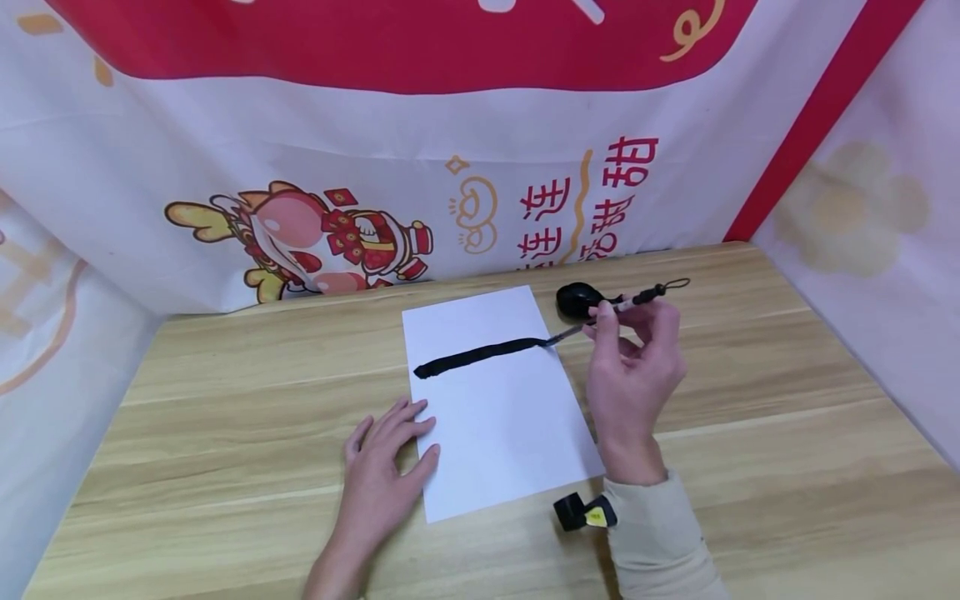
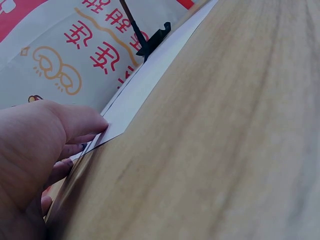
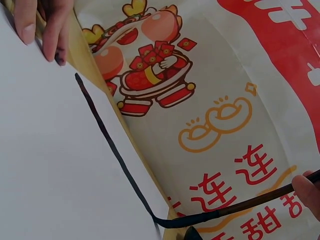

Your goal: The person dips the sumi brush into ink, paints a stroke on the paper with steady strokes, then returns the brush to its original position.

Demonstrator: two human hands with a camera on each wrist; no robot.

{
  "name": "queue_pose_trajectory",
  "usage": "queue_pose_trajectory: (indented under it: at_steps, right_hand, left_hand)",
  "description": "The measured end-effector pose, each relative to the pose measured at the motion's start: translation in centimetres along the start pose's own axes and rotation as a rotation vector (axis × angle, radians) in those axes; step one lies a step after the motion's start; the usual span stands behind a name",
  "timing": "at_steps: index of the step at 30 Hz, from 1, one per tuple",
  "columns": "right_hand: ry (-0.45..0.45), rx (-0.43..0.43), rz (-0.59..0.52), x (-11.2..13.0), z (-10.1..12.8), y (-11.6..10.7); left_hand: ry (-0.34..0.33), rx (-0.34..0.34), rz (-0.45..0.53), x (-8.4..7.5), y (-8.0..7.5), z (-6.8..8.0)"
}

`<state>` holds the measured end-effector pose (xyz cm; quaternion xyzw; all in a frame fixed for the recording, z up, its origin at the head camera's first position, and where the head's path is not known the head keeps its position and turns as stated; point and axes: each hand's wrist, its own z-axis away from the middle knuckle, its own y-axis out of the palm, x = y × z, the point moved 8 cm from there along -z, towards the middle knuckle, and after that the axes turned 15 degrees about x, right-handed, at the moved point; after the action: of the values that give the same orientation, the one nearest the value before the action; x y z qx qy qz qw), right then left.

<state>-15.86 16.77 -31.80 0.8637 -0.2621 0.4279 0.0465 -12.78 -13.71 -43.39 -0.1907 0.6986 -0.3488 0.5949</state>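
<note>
Black ink stroke (image 1: 480, 357) crosses the white paper (image 1: 498, 417); right hand (image 1: 633, 367) pinches the brush (image 1: 600, 317) at its right edge; left hand (image 1: 382, 467), fingers spread flat, pins its left edge; wet ink could smear if the paper slips.

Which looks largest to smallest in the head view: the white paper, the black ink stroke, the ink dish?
1. White paper, by far the largest.
2. Black ink stroke, long and thin across the paper.
3. Ink dish, small, beyond the sheet's far corner.
</note>
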Motion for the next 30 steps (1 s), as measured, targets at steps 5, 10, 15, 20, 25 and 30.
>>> queue_pose_trajectory:
  at_steps: [5, 10, 15, 20, 25, 30]
  right_hand:
    - [0.001, -0.012, 0.011, 0.0, -0.1, -0.3]
    - [0.000, -0.032, 0.000, 0.2, -0.3, -0.9]
    - [0.034, -0.098, -0.085, 0.7, -0.8, -2.3]
    - [0.038, -0.154, -0.179, 1.2, -1.1, -3.6]
    - [0.026, -0.164, -0.202, 1.6, -1.3, -3.9]
    - [0.046, -0.145, -0.175, 1.6, -1.4, -3.9]
  left_hand:
    - [-0.002, 0.003, 0.001, 0.0, 0.0, 0.0]
    - [-0.001, 0.003, 0.003, -0.1, 0.1, 0.0]
    - [-0.007, 0.007, 0.000, -0.2, 0.0, 0.0]
    - [-0.003, 0.004, -0.001, -0.1, 0.0, 0.0]
    - [-0.006, 0.006, 0.003, 0.0, 0.0, 0.1]
    - [-0.009, 0.012, 0.001, -0.1, 0.0, 0.1]
